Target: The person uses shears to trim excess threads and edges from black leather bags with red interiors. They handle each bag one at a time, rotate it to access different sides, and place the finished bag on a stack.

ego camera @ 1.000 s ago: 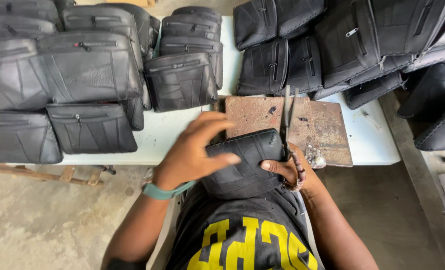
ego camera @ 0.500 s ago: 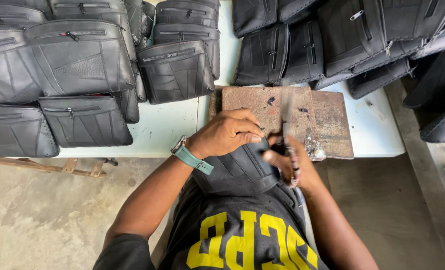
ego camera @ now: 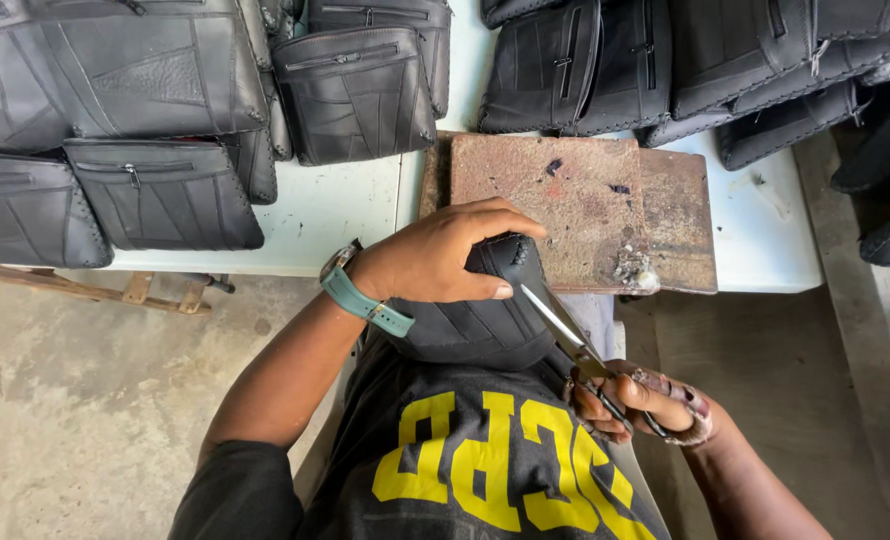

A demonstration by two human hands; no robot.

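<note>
My left hand (ego camera: 435,255) clamps the black pouch (ego camera: 475,320) at the bench (ego camera: 345,215) edge; my right hand (ego camera: 640,400) grips scissors (ego camera: 565,335), blades touching the pouch beside the rusty slab (ego camera: 585,200).

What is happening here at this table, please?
A person is working on a black bag held against their body at the table's edge. The left hand grips the bag from above, while the right hand holds scissors whose blades point at the bag's upper corner. Whether the blades are cutting cannot be told. In front lies a worn reddish-brown board on the white table, and many similar black bags are laid out in rows behind.
</note>
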